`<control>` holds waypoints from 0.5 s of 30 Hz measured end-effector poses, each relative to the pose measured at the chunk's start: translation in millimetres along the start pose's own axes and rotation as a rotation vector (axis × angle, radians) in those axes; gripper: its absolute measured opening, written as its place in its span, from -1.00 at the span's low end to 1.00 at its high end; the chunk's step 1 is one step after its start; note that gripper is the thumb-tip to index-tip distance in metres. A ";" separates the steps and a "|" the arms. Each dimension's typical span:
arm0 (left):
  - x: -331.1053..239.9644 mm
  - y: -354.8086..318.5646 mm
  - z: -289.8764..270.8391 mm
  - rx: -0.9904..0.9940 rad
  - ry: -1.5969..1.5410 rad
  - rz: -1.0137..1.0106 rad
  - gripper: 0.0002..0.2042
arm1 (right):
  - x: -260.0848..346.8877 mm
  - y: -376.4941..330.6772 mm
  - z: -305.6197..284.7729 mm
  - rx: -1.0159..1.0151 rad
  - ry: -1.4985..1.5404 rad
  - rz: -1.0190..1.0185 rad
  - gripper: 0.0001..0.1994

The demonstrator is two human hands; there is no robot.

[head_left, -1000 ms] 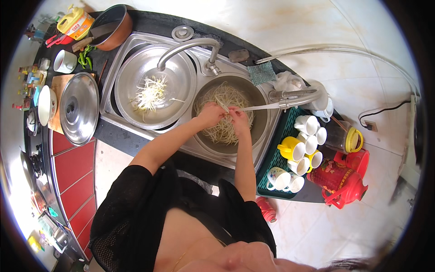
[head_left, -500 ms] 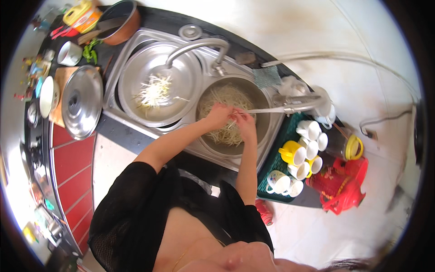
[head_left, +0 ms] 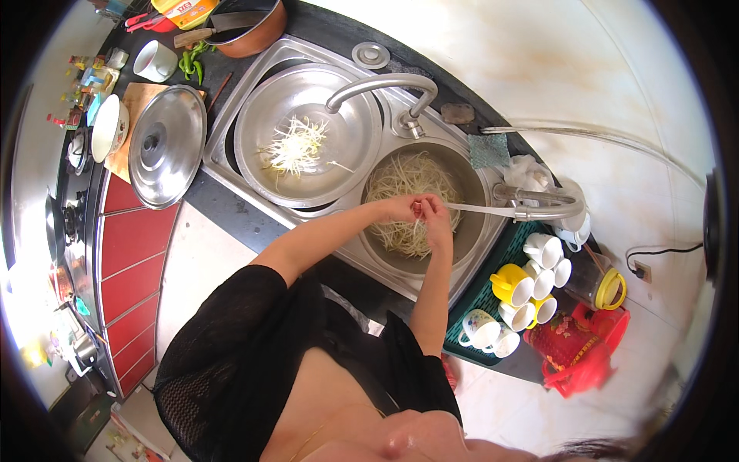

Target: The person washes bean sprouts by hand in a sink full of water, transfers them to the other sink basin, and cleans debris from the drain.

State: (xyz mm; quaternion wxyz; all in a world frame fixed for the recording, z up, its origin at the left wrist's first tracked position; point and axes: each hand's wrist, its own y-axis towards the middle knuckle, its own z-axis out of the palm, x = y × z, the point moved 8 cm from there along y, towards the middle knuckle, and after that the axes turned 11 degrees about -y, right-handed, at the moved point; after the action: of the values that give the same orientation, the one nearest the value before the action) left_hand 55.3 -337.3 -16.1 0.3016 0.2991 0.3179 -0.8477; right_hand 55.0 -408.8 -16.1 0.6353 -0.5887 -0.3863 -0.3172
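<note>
Close together over the right sink basin [head_left: 471, 219], my left hand [head_left: 402, 208] and my right hand [head_left: 437, 219] meet at the fingertips. Both are closed in a pinch; what lies between the fingers is too small and hidden to make out. Below them a heap of pale bean sprouts [head_left: 408, 179] fills much of this basin. A whitish stream, apparently water [head_left: 473, 208], runs from the right tap [head_left: 543, 212] down beside my right hand. In the left sink, a wide steel bowl [head_left: 258, 131] holds a smaller pile of bean sprouts [head_left: 296, 146].
A curved faucet [head_left: 385, 79] reaches over the steel bowl. At right, a green rack [head_left: 462, 308] holds several mugs, beside a red thermos-like vessel [head_left: 566, 344]. At left are a pot lid [head_left: 165, 146], white bowl [head_left: 110, 128], mug [head_left: 155, 61], green peppers [head_left: 192, 65] and brown pot [head_left: 258, 35].
The whole view has shifted, so the sinks and counter appear farther right and slightly lower. My hands stay pinched together over the right basin, with only a slight change in finger position.
</note>
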 end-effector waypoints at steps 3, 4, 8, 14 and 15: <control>18.8 3.9 -9.9 0.034 0.079 -0.058 -0.72 | -7.3 8.7 -3.0 0.023 -0.035 -0.039 -0.92; 32.5 6.6 -18.6 0.035 0.133 -0.097 -0.74 | -6.9 9.8 1.3 0.065 -0.044 -0.037 -0.91; 75.0 10.2 -55.0 -0.126 0.195 -0.247 -0.82 | -8.9 21.0 2.4 0.053 0.018 0.019 -0.83; 35.5 -9.9 -60.8 -0.245 0.882 -0.113 -0.81 | -95.6 39.0 -33.5 -0.392 -1.216 -0.230 -0.67; 29.7 -13.5 -62.2 -0.247 0.848 -0.091 -0.81 | -94.5 33.2 -18.0 -0.337 -1.332 -0.218 -0.66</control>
State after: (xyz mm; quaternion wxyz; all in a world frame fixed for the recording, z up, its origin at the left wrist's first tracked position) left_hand 46.4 -293.8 -70.5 0.1407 0.5676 0.5253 -0.6182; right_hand 38.4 -428.1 -114.6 0.1276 -0.7064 -0.6962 -0.0059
